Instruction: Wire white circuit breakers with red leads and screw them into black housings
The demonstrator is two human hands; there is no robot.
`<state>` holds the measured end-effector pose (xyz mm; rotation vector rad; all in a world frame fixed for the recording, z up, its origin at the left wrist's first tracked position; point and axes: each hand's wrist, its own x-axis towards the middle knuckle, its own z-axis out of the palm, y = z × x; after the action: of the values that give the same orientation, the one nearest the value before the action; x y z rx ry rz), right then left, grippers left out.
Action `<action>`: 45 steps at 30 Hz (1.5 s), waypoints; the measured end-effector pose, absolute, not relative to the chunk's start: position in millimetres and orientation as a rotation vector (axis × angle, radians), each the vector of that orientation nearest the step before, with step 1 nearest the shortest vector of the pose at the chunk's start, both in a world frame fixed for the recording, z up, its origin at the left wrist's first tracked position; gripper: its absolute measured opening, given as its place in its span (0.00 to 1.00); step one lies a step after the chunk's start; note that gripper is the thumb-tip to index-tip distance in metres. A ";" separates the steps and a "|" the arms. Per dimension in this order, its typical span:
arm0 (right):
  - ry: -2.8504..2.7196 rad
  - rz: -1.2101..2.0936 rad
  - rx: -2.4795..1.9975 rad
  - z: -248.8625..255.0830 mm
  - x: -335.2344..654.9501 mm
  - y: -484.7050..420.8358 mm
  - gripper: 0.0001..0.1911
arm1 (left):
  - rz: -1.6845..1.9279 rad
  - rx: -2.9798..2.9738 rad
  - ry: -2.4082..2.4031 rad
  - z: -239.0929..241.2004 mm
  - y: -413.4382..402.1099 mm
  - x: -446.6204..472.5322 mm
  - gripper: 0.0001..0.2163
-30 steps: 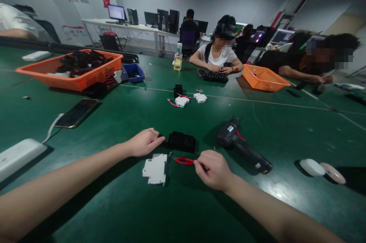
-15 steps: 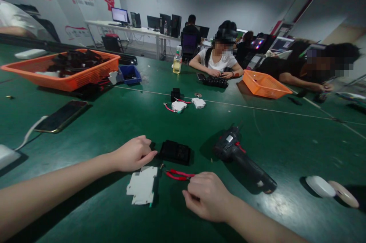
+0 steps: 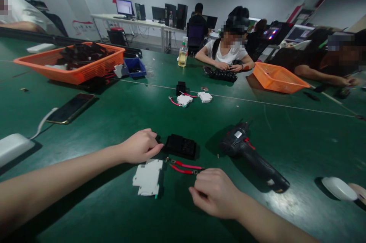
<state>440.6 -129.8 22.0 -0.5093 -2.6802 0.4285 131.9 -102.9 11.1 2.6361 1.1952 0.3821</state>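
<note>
My left hand (image 3: pixel 143 146) is closed in a loose fist on the green table, thumb side toward me. Its thumb tip lies close to the left end of a black rectangular housing (image 3: pixel 181 146). Just below that hand lies a white circuit breaker (image 3: pixel 148 178), flat on its side. My right hand (image 3: pixel 215 193) also rests with curled fingers, and nothing shows in them. Beside its knuckles are two short red wires (image 3: pixel 185 167) with metal lugs on their ends. A small screw (image 3: pixel 167 159) sits between the breaker and the housing.
A black cordless screwdriver (image 3: pixel 254 159) lies to the right. Farther off are more white breakers (image 3: pixel 184 100), orange baskets (image 3: pixel 97 75), a blue bin (image 3: pixel 137 71) and a bottle (image 3: pixel 183 56). At left, a phone (image 3: pixel 71 109) is cabled to a white box (image 3: pixel 14 147). Co-workers sit across the table.
The view has swung slightly, so everything sits a little farther right and higher. Both hands stay closed in nearly the same places, and the housing, breaker and wires lie as before.
</note>
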 end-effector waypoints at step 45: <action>-2.565 0.398 -0.974 26.8 435.2 -129.2 0.06 | 0.402 2.342 0.772 39.8 -107.1 123.3 0.30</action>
<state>435.2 -129.2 26.8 -0.9743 -2.5650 0.3979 123.3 -107.1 39.8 2.3417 0.7715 0.4016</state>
